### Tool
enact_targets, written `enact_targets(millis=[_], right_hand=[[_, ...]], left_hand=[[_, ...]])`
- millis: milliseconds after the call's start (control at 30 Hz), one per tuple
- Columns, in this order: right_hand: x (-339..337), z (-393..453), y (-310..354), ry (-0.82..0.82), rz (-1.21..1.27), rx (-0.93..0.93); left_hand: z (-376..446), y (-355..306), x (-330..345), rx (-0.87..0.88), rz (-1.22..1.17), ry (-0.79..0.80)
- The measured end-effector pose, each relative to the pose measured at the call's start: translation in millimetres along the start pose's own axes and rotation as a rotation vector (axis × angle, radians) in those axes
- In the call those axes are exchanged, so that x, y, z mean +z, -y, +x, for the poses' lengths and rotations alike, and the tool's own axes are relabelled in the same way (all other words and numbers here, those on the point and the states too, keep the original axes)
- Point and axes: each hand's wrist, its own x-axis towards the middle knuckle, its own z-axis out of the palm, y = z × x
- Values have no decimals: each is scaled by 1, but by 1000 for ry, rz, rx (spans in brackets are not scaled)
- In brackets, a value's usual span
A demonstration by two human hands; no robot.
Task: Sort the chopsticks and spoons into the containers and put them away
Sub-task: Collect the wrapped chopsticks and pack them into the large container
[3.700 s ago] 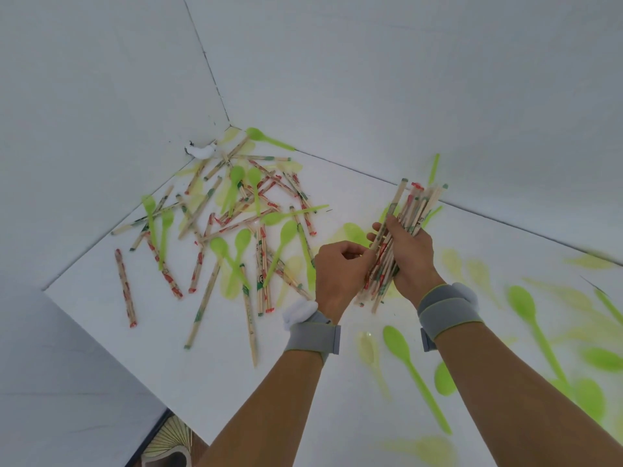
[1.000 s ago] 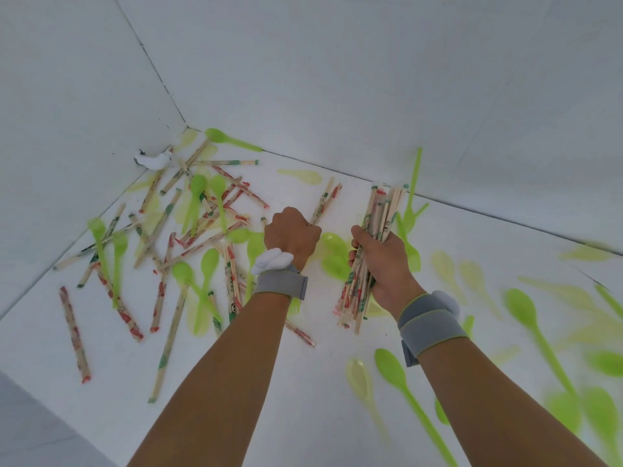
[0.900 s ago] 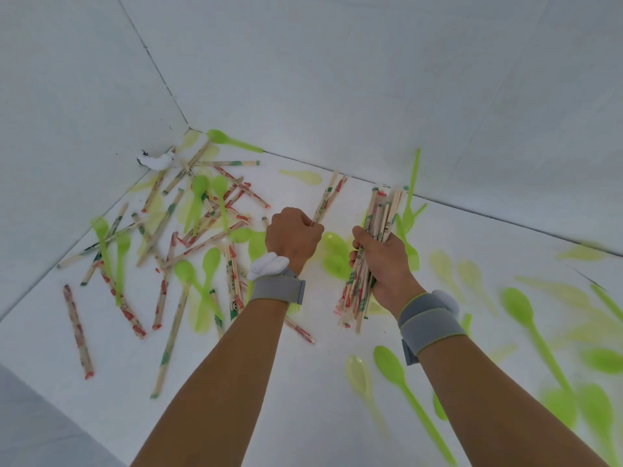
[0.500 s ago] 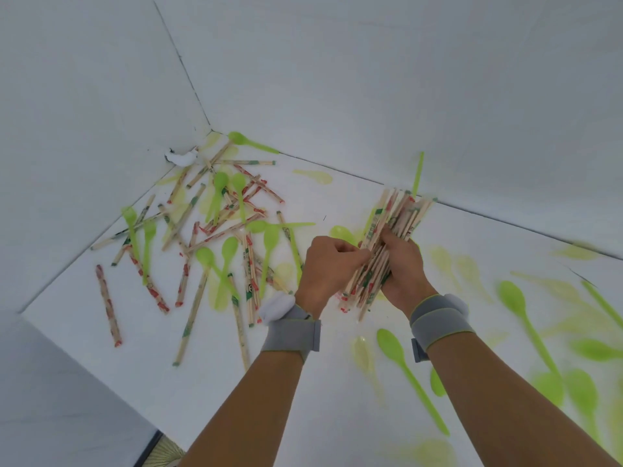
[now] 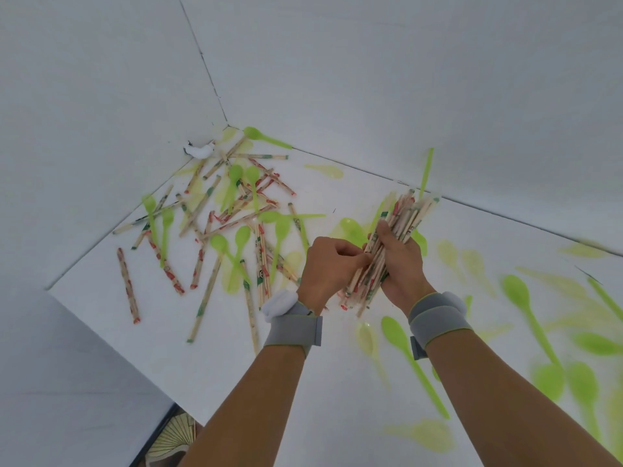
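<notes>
Many wrapped chopsticks form a bundle [image 5: 387, 251] gripped in the right hand [image 5: 399, 264], its fingers curled round it above the white table [image 5: 168, 348]. The left hand [image 5: 328, 264] pinches the bundle's side with curled fingers. More loose chopsticks [image 5: 209, 288] and green spoons [image 5: 404, 348] lie scattered on the table; no container shows in view.

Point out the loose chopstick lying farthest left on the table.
The red-printed chopstick lying alone near the table's left edge; the others sit farther right in the tangled pile.
</notes>
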Motion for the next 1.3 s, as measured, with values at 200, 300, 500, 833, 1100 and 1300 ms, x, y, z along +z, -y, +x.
enact_targets(millis=[200,300,500,833,1100,1300], right_hand=[[-1,4,0,-27,-48,-8],[1,2,0,23,-49,13],[10,-2,-3,95,-44,0],[25,17,-12,27,-237,-47],[30,27,-21,34,-257,-9],[29,32,-25,33,-310,-21]], left_hand=[[1,2,-2,45,-59,-88],[-1,5,2,32,-61,-54],[-1,12,-1,32,-83,-68],[36,43,-36,-41,-64,-225],[79,69,-40,-54,522,-265],[89,74,-41,-116,657,-330]])
